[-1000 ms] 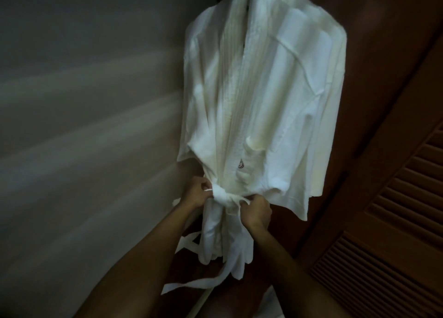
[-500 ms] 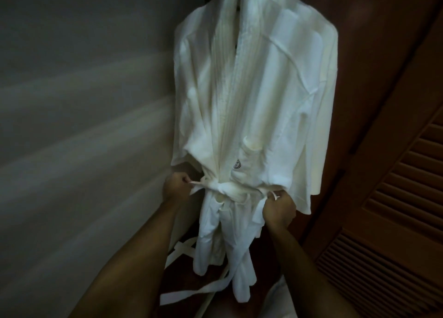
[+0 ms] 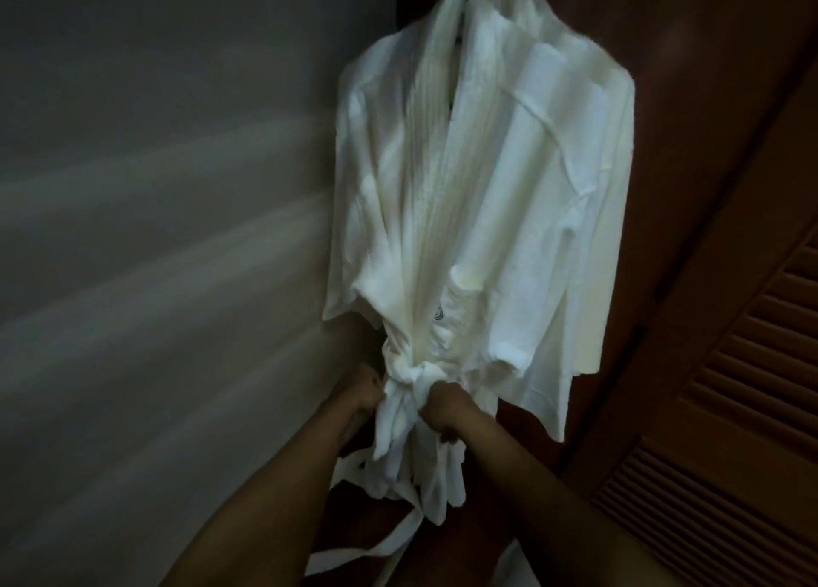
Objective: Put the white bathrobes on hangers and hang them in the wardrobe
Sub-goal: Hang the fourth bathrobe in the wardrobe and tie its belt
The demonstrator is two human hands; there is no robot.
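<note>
From my head camera, white bathrobe point(image 3: 478, 214) hanging in the dark wardrobe beside the louvred door point(image 3: 730, 409), my left hand point(image 3: 360, 391) and right hand point(image 3: 445, 411) at its waist, fingers curled tight around the belt point(image 3: 409, 376), loose belt end trailing below.

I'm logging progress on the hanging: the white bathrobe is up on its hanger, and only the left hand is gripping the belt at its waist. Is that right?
Not quite. The head view shows both hands on the belt: the left hand and the right hand each grip it at the waist of the white bathrobe. The robe does hang from above.
</note>
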